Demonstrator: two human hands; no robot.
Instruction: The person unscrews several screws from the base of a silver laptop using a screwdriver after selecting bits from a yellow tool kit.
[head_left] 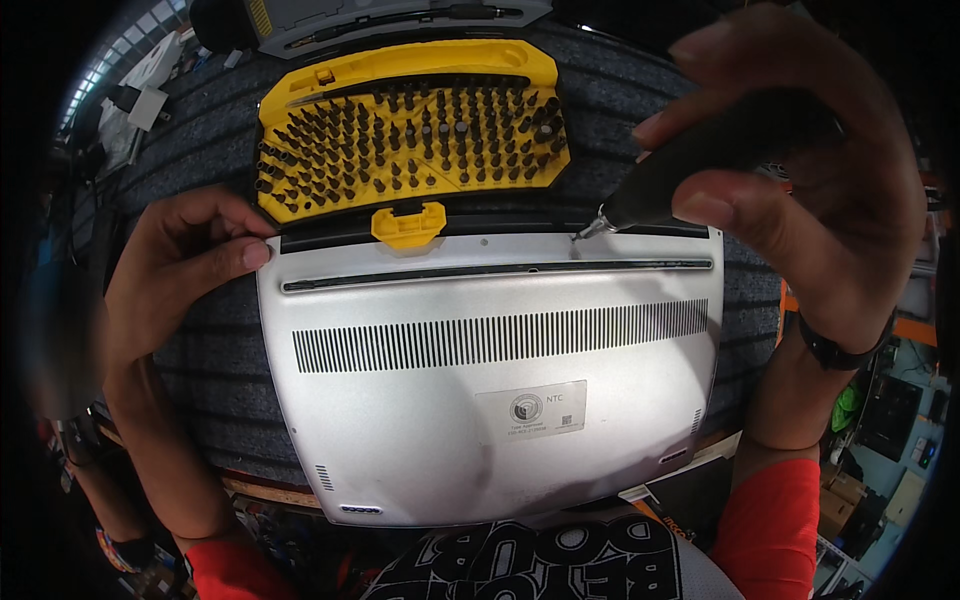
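A silver laptop (400,420) lies upside down in front of me, its vent slots and label facing up. My left hand (195,260) grips its far left corner, thumb on the bottom cover and fingers at the hinge edge. In my right hand (830,190) is a black pen-shaped electric screwdriver (690,165), tilted, with its metal bit pointing down at the laptop's far strip, by a screw hole right of the middle. Whether the bit sits in a screw is too small to tell. Just beyond the laptop stands a yellow bit case (410,185) filled with several dark bits.
A grey ridged mat (200,400) lies under the laptop. Behind the bit case is a grey tray (400,22) holding a dark pen-like tool. A white adapter (147,108) rests at the far left. What looks like another person's forearm (105,495) shows at the lower left.
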